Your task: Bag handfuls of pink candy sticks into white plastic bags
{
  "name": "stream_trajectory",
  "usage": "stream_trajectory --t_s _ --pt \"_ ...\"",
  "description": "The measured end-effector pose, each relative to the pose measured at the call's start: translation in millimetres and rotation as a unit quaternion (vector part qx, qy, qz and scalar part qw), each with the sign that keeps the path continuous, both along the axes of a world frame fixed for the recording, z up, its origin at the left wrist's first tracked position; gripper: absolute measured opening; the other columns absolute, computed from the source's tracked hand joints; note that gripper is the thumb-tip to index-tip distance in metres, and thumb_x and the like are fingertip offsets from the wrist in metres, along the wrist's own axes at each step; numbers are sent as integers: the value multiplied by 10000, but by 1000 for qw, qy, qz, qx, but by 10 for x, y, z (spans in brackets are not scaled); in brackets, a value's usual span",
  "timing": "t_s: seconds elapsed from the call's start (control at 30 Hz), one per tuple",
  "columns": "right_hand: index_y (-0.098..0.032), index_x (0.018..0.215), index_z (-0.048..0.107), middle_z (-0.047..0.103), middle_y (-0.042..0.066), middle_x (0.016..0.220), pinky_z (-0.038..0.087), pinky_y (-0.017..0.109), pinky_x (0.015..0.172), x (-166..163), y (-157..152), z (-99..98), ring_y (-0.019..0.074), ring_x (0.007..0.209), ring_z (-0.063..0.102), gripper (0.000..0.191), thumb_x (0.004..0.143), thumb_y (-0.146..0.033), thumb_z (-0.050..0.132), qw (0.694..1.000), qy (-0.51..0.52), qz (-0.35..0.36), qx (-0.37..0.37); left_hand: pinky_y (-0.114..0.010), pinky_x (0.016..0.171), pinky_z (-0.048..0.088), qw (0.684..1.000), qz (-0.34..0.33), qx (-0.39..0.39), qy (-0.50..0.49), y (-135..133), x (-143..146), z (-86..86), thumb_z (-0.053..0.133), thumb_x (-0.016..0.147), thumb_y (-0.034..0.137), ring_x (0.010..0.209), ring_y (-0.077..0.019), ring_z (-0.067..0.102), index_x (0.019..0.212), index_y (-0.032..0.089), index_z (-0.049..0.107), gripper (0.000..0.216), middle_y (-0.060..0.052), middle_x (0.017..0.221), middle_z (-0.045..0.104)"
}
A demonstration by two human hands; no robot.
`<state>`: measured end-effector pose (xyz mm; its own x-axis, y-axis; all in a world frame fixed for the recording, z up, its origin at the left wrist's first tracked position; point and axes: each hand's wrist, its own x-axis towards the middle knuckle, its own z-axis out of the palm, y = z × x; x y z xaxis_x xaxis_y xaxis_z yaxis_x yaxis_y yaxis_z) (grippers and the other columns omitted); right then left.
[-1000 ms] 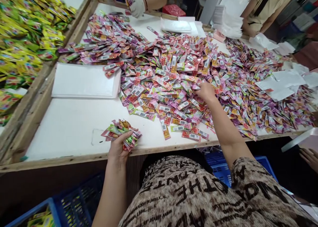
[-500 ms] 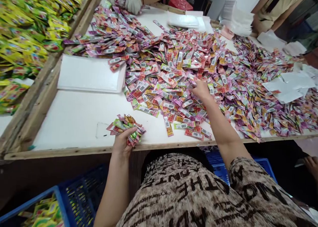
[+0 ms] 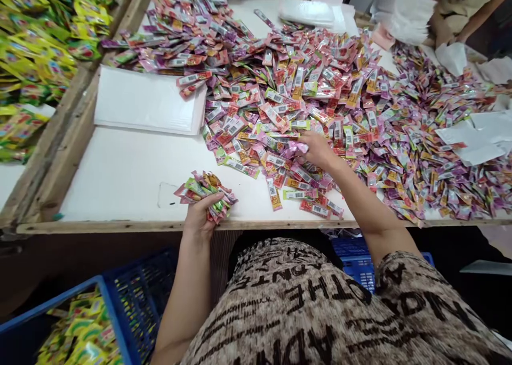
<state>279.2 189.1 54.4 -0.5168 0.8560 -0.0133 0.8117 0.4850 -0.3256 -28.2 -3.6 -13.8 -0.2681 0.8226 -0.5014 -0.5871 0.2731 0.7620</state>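
My left hand (image 3: 199,216) rests at the near edge of the white table (image 3: 128,184), fingers wrapped round a bundle of colourful sachets (image 3: 206,192). Further right, my right hand (image 3: 318,149) reaches into a big heap of pink, purple and orange sachets (image 3: 320,88) and pinches a pink sachet (image 3: 294,147) at the heap's near edge. Single sachets with barcodes lie scattered between my two hands.
A white padded envelope stack (image 3: 146,101) lies left of the heap. More white bags (image 3: 476,138) sit on the right and at the back (image 3: 308,10). Yellow-green packets (image 3: 36,50) fill the neighbouring table. A blue crate (image 3: 100,322) stands below left. Another person's arm (image 3: 460,18) is at far right.
My right hand has drawn slightly left and nearer across the heap and now pinches a pink sachet. The left hand keeps its bundle. The view has tilted downward.
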Motion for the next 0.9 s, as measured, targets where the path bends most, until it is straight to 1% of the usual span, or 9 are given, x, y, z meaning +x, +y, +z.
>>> stream_trajectory --t_s 0.1,0.17,0.3,0.4,0.53,0.63,0.77,0.83,0.9 --pt "-202 998 657 662 67 958 480 385 784 171 -129 135 248 881 592 221 867 -380 648 988 118 -103 7 -273 461 556 1000 6 0 -7 -5 4 20 818 564 154 579 -211 680 860 95 710 320 -111 776 748" --pt "-200 1048 632 665 61 916 487 365 736 257 -331 136 234 820 595 295 849 -414 674 979 122 -160 -45 -244 391 504 1000 -3 -11 0 -6 8 40 821 559 164 519 -190 651 857 85 706 329 -105 757 742" --pt "-171 949 647 668 86 870 473 370 752 206 -730 -103 259 826 611 345 713 -364 809 978 -6 -180 -107 -214 320 429 999 -27 -14 21 -2 4 49 830 556 179 458 -159 611 864 79 705 347 -93 769 743" --pt "-162 793 649 654 72 820 458 342 759 161 -839 -175 238 822 612 206 740 -315 777 975 57 -193 -91 -223 414 507 999 -22 9 30 -19 10 27 844 550 175 570 -182 671 877 93 712 363 -87 796 749" --pt "-173 790 661 666 30 840 473 297 735 127 -953 37 181 791 609 282 709 -396 814 926 312 -118 -178 -274 601 590 997 -53 37 43 -86 180 87 882 533 178 695 -203 710 955 114 710 461 -77 841 755" --pt "-183 773 665 667 7 771 487 293 696 -23 -1128 139 168 733 610 319 675 -431 841 885 385 -80 -249 -347 719 609 985 -149 85 38 -158 449 222 895 554 207 783 -232 723 1049 143 688 540 -81 907 757" --pt "-200 838 674 650 -5 728 511 310 682 -374 -1364 -24 168 684 607 385 656 -495 845 858 422 -71 -283 -453 999 527 959 -223 160 75 -274 729 296 883 606 256 1007 -274 698 1057 148 700 498 -103 1055 743" --pt "-210 962 684 671 22 824 534 356 774 -571 -1470 -180 208 797 640 494 665 -583 813 854 443 -60 -268 -470 1070 473 959 -213 154 103 -324 765 233 875 635 297 1082 -284 674 1076 157 706 493 -104 1122 731" --pt "-219 1175 638 678 74 1046 521 421 915 -761 -1570 -332 272 1023 637 709 650 -675 777 856 443 -37 -263 -474 1108 436 968 -173 144 112 -357 747 145 875 639 372 1154 -296 643 1123 166 695 556 -108 1189 710"
